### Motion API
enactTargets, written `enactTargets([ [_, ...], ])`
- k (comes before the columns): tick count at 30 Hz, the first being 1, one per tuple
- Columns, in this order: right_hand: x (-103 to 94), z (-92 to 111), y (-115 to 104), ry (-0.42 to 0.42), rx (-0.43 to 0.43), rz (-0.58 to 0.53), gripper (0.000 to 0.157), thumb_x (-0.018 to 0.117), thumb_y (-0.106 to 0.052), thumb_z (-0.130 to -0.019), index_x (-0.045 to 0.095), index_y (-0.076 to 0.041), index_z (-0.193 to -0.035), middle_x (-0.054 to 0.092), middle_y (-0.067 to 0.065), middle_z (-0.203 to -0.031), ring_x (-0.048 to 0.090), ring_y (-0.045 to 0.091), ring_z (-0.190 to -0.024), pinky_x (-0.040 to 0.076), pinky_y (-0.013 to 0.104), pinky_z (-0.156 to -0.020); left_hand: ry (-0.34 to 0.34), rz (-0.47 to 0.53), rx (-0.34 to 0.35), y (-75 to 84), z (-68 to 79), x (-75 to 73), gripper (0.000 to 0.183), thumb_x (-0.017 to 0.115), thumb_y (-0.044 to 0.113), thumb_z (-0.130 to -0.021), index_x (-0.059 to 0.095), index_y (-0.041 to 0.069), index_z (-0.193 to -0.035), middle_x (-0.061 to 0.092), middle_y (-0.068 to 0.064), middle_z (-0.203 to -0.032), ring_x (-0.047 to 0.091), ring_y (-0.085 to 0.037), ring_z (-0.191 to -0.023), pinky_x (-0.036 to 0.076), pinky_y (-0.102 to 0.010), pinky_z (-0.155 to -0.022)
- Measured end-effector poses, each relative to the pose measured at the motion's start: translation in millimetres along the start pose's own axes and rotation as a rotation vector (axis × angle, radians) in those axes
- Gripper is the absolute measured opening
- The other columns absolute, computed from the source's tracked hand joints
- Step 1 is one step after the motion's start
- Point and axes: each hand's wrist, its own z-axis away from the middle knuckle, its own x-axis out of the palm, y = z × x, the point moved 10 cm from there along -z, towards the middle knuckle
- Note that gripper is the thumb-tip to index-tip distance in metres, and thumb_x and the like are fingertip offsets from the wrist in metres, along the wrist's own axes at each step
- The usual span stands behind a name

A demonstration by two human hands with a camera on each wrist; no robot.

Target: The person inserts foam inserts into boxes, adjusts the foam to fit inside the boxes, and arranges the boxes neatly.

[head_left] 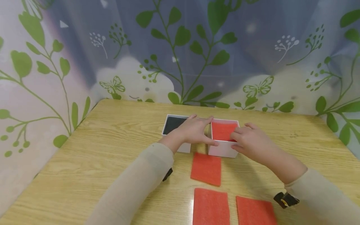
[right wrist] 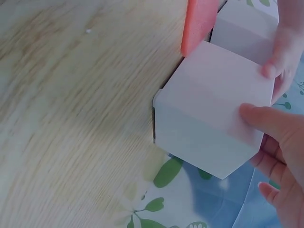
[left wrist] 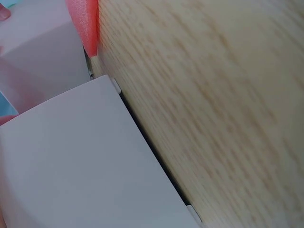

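Two white open-topped boxes stand side by side on the table. My right hand (head_left: 251, 142) grips the right white box (head_left: 223, 149) at its right wall, thumb on the front face and fingers curled over the rim. Inside lies a red soft-looking square (head_left: 223, 129). My left hand (head_left: 194, 131) holds the same box at its left side, thumb at the front corner and a finger at the back corner. The left wrist covers part of the left white box (head_left: 184, 147), which holds a dark sheet (head_left: 172, 124). The right wrist view shows the right thumb (right wrist: 263, 118) on the white face.
Just in front of the boxes a red square (head_left: 206, 168) lies on the wooden table (head_left: 118, 140). Nearer are two more red squares, one at the middle (head_left: 211, 206) and one to the right (head_left: 256, 211). A leaf-patterned curtain (head_left: 191, 56) hangs behind the table.
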Motion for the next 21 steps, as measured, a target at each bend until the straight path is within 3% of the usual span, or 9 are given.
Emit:
enactTargets([
  [13,0.1,0,-1,0.024,-0.020,-0.014,0.021,0.082,-0.014,-0.070,0.066,-0.009,-0.083,0.060,0.000,-0.076,0.058,0.016,-0.071,0.043,0.050,-0.086,0.001,0.003,-0.004,-0.7,0.3,-0.2,0.102,0.059,0.069,-0.074,0.021,0.013,-0.150,0.036,0.000,-0.147,0.034,-0.013,-0.133,0.004,-0.039,-0.113],
  [17,6.1,0,15,-0.017,0.096,-0.034,0.045,0.081,-0.031,-0.071,0.065,-0.003,-0.103,0.064,0.008,-0.099,0.060,0.026,-0.093,0.029,0.060,-0.098,0.004,-0.006,-0.002,-0.1,-0.5,0.1,0.101,0.059,0.069,-0.075,0.022,0.012,-0.149,0.036,0.000,-0.146,0.034,-0.013,-0.132,0.005,-0.040,-0.112],
  [21,18.8,1,29,-0.128,0.206,0.026,0.072,0.076,-0.048,-0.072,0.057,0.000,-0.123,0.057,0.015,-0.122,0.049,0.035,-0.114,0.015,0.064,-0.103,0.004,-0.010,-0.002,0.9,-0.5,-0.2,0.100,0.059,0.069,-0.075,0.022,0.013,-0.149,0.037,0.000,-0.146,0.036,-0.013,-0.131,0.007,-0.040,-0.112],
])
